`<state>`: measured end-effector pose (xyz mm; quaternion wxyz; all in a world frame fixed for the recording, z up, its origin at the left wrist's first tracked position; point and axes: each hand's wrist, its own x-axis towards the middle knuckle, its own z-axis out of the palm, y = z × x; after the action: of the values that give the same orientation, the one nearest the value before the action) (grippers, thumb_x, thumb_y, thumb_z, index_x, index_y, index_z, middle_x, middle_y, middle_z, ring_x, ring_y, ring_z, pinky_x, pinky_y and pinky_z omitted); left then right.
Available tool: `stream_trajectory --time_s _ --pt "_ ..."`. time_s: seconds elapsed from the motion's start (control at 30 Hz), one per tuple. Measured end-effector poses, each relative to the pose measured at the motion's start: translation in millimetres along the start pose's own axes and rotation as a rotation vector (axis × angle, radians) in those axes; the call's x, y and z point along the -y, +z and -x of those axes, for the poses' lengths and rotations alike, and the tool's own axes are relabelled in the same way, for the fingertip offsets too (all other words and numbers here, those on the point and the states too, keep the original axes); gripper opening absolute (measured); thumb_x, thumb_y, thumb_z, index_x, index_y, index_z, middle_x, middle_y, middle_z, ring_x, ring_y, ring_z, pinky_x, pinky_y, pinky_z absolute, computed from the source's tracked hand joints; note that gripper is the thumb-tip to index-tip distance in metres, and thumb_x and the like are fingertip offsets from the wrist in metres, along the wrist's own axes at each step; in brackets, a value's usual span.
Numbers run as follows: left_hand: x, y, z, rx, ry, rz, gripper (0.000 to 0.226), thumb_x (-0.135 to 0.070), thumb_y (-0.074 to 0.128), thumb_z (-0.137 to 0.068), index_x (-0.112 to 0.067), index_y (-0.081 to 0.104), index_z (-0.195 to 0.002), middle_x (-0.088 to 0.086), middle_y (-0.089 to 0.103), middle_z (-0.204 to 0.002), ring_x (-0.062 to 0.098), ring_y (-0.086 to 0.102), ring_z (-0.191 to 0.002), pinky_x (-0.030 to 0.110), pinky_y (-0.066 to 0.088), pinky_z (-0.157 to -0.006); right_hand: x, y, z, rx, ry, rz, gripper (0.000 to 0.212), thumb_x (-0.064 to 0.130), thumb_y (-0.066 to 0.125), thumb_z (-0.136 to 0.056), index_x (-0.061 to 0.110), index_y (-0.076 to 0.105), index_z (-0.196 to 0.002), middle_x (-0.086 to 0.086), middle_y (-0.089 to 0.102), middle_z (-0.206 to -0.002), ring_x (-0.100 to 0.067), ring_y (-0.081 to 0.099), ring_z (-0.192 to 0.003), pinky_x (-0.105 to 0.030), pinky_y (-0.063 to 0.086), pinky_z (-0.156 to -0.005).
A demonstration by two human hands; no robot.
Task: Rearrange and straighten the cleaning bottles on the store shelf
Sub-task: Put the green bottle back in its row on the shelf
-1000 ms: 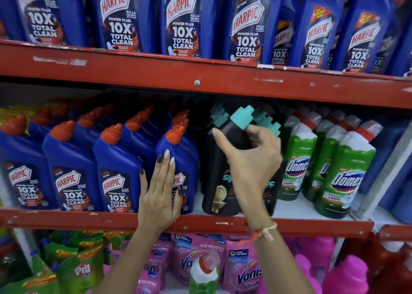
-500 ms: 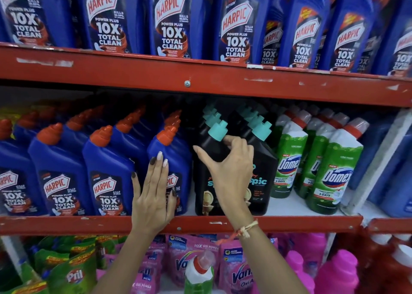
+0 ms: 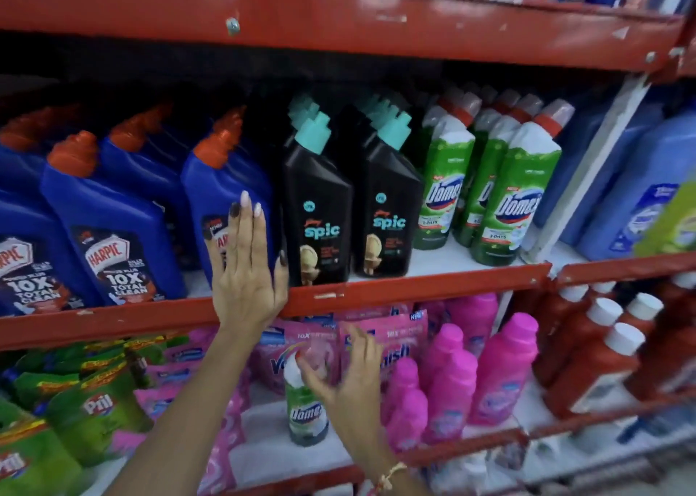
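Store shelving, red steel rails, three tiers in view.

Middle shelf (image 3: 433, 288): blue Harpic bottles (image 3: 113, 239) at 9 o'clock; two front black Spic bottles (image 3: 320, 213), upright and faced out, at centre; green Domex row (image 3: 516, 194) at 3 o'clock.

Lower tier: one stray Domex bottle (image 3: 306, 405) standing alone among pink Vanish pouches (image 3: 391, 345), at 6 o'clock.

Left hand (image 3: 246, 269): fingers straight and together, flat against the rightmost front Harpic bottle, heel over the rail; holding nothing.

Right hand (image 3: 348, 379): fingers spread wide, just beside the stray bottle's neck; blurred, so contact cannot be confirmed.

Risk: a hurried sideways grab may tip the stray bottle into the pouches, since it stands unsupported. Left-hand pressure may skew the Harpic bottle toward the Spic bottles.

Change from earlier views: right hand has left the Spic caps and dropped to the lower tier; camera has tilted downward; left hand is unmoved on the Harpic bottle.
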<state>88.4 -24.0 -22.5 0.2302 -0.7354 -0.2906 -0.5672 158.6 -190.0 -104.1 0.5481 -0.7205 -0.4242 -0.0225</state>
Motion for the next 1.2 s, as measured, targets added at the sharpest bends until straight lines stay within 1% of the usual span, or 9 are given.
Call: stream_trajectory --time_s 0.07,0.17,0.3,0.5,0.63,0.77,0.9,1.03,1.2 --pt "0 1 2 0.006 0.004 -0.007 0.063 -0.032 0.031 -0.108 -0.003 0.014 -0.16 0.013 0.016 -0.168 0.018 0.002 -0.159 0.047 -0.001 -0.129 -14 10 18 0.196 0.143 0.026 0.102 0.063 0.075 -0.069 0.011 0.035 -0.147 -0.006 0.047 -0.131 -0.018 0.039 -0.125 -0.03 0.033 -0.108" --pt "2 3 4 0.011 0.018 -0.034 0.063 -0.031 0.034 -0.106 -0.001 0.019 -0.159 0.017 0.028 -0.163 0.017 0.002 -0.159 0.046 -0.002 -0.129 -25 24 32 0.301 0.251 0.049 0.1 0.056 0.081 -0.068 0.007 0.037 -0.144 -0.011 0.049 -0.137 -0.027 0.041 -0.131 -0.032 0.034 -0.109" --pt "3 5 6 -0.013 0.024 -0.034 0.062 -0.033 0.029 -0.107 -0.004 0.016 -0.16 0.01 0.022 -0.165 0.016 0.002 -0.158 0.047 -0.001 -0.128 -28 38 39 0.143 0.277 0.086 0.078 0.048 0.085 -0.067 0.005 0.058 -0.125 -0.012 0.066 -0.117 -0.028 0.06 -0.113 -0.034 0.052 -0.094" --pt "4 6 7 -0.028 0.026 -0.053 0.062 -0.033 0.03 -0.106 -0.002 0.021 -0.158 0.018 0.032 -0.161 0.016 0.003 -0.158 0.046 -0.003 -0.129 -27 34 38 0.013 0.24 0.066 0.068 0.042 0.09 -0.057 0.008 0.067 -0.111 -0.007 0.072 -0.097 -0.025 0.069 -0.093 -0.033 0.057 -0.076" --pt "4 5 8 -0.014 0.016 -0.042 0.064 -0.034 0.03 -0.106 -0.004 0.015 -0.161 0.014 0.026 -0.164 0.016 0.003 -0.159 0.046 -0.003 -0.129 -12 11 26 -0.039 0.211 -0.005 0.073 0.053 0.083 -0.053 0.018 0.065 -0.115 0.004 0.064 -0.098 -0.019 0.066 -0.093 -0.037 0.059 -0.078" --pt "2 3 7 -0.012 -0.008 -0.035 0.065 -0.033 0.031 -0.105 -0.008 0.011 -0.162 0.006 0.015 -0.167 0.016 0.002 -0.159 0.045 -0.004 -0.129 17 -27 1 -0.152 0.116 -0.075 0.078 0.064 0.074 -0.051 0.022 0.067 -0.115 0.008 0.064 -0.098 -0.013 0.066 -0.091 -0.023 0.058 -0.072" --pt "2 2 8 0.001 -0.024 -0.008 0.063 -0.035 0.028 -0.107 -0.007 0.011 -0.162 0.004 0.005 -0.169 0.017 0.003 -0.159 0.046 -0.001 -0.129 45 -66 -30 -0.242 0.009 -0.166 0.074 0.054 0.08 -0.055 0.021 0.068 -0.119 0.007 0.064 -0.1 -0.015 0.065 -0.095 -0.039 0.061 -0.075" --pt "1 3 9 -0.004 -0.031 0.007 0.064 -0.033 0.033 -0.106 -0.007 0.015 -0.161 0.005 0.005 -0.17 0.018 0.007 -0.159 0.045 -0.001 -0.13 67 -104 -70 -0.367 -0.072 -0.231 0.067 0.051 0.085 -0.058 0.02 0.07 -0.116 0.002 0.069 -0.1 -0.019 0.068 -0.094 -0.042 0.06 -0.075" --pt "1 4 9 0.001 -0.032 -0.011 0.064 -0.035 0.03 -0.106 -0.007 0.013 -0.162 0.006 0.007 -0.171 0.018 0.008 -0.159 0.045 0.0 -0.13 82 -143 -124 -0.487 -0.133 -0.275 0.066 0.049 0.083 -0.062 0.015 0.07 -0.117 -0.001 0.068 -0.102 -0.012 0.068 -0.095 -0.021 0.058 -0.075"
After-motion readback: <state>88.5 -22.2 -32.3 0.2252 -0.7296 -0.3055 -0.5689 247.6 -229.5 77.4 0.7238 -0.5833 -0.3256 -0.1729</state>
